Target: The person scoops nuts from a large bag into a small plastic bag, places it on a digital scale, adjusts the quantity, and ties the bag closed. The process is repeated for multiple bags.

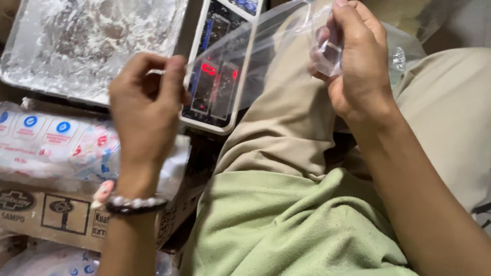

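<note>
The left hand (146,105) pinches one edge of the clear, thin plastic bag (266,61), which stretches rightward and slightly upward above the white digital scale (217,66) to the right hand (358,66), closed on the opposite edge.

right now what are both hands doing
Left hand: closed, pinching one edge of the clear thin plastic bag.
Right hand: closed, gripping the bag's other edge.

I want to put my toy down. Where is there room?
Only the lap, between the scale and the right hand, shows bare room. The tray is floury; packets cover the box. Both hands, left hand included, hold the bag.
</note>
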